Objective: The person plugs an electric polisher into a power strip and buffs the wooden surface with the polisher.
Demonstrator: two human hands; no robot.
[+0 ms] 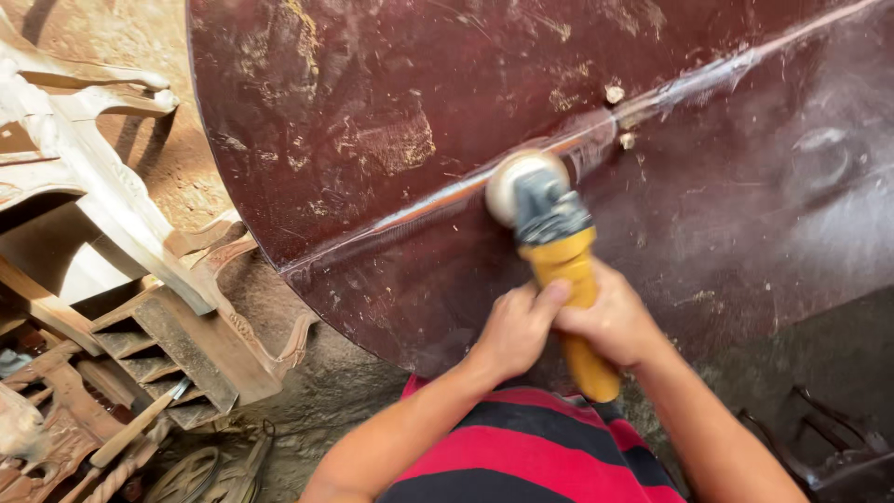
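both hands grip yellow grinder

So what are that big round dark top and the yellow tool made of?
The round tabletop looks like wood with a dark maroon coating, scuffed to pale patches. The angle grinder seems yellow plastic with a dark, likely metal head and a pale disc.

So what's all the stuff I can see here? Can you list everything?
Round tabletop: one, dark brown, fills the middle and right, pale seam running across it.
Grinder: one, yellow body, grey head, pale disc on the seam.
Carved wooden furniture pieces: several, pale and brown, stacked at left.
Hammer: one, wooden handle, lower left.
Striped shirt: one, red and black, bottom.
Left hand: one, on the grinder.
Right hand: one, gripping the grinder.
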